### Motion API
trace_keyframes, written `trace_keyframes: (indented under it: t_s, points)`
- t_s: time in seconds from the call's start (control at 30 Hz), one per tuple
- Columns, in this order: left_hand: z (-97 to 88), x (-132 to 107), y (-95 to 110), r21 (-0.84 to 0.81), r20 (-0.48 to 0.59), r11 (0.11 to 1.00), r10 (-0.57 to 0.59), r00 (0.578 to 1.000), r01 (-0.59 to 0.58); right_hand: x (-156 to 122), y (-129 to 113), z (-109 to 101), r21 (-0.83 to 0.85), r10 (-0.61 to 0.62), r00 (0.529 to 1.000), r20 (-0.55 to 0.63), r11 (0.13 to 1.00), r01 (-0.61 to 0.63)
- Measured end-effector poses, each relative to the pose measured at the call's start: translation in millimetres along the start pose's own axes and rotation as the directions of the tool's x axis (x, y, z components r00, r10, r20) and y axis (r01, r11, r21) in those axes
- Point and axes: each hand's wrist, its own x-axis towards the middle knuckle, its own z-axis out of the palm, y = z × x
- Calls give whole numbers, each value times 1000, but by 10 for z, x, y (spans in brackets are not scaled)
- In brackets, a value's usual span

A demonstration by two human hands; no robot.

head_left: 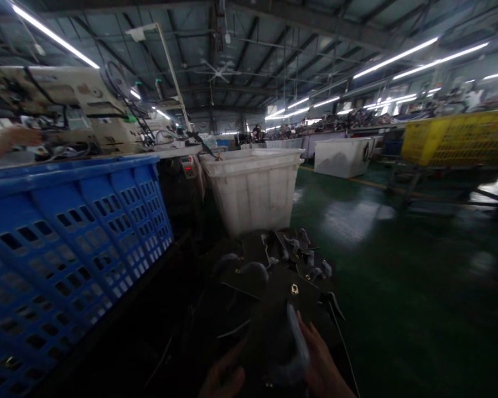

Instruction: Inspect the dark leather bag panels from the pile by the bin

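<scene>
Seemingly the step in hand is handling the dark panel (pixel 271 301) at six o'clock, right hand (pixel 320 359) against its film (pixel 299 342) at five, left hand (pixel 223 377) at seven, grip impossible to tell, calling for steady two-sided support.

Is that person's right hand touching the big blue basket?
Apart. In the head view, the left hand and dark pieces lie between the right hand and the blue basket.
</scene>
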Motion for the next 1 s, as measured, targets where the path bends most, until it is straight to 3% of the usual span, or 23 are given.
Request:
trace_keyframes:
  t_s: [0.07,0.13,0.2,0.23,0.3,0.33,0.43,0.5,0.57,0.67,0.77,0.83,0.87,0.93,1.0]
  points:
    - [-39,55,9,8,142,999,33,989,-34,-12,-71,-150,78,101,993,59,991,-105]
    - [-79,54,58,-11,186,998,60,981,-59,-52,-140,-265,88,204,953,225,969,-229]
    - [-86,-28,123,-28,243,999,52,969,-47,-97,-189,-290,-34,264,852,452,959,-280]
    - [-71,-95,158,-11,294,1000,21,956,-19,-112,-204,-272,-119,273,790,549,961,-250]
    - [-14,-246,226,134,345,990,-77,936,31,-118,-206,-207,-261,293,685,667,953,-154]
    - [22,-312,255,254,322,967,-107,941,23,-109,-192,-173,-313,308,664,681,943,-116]
    - [119,-403,294,599,183,801,-134,974,-2,-57,-84,-111,-408,347,704,620,909,-88]
    - [162,-371,260,687,121,726,-107,987,-5,-21,19,-97,-434,356,740,571,896,-97]
    - [189,-303,186,708,80,706,-60,995,-14,8,110,-90,-444,359,759,544,890,-103]
    - [198,-224,68,690,7,724,-17,1000,8,50,160,-115,-494,372,774,512,865,-88]
    - [150,-202,43,560,-20,829,-2,1000,13,96,95,-259,-620,410,769,491,784,-23]
    - [79,-198,104,425,-89,905,32,996,9,125,39,-412,-634,452,794,407,766,-111]
    - [35,-194,153,357,-144,934,38,989,16,138,20,-487,-582,474,815,333,783,-217]
    - [-60,-181,267,225,-244,974,20,970,36,168,9,-595,-308,502,845,182,845,-436]
    - [-144,-161,368,128,-316,991,10,949,32,195,17,-618,21,513,848,134,854,-520]
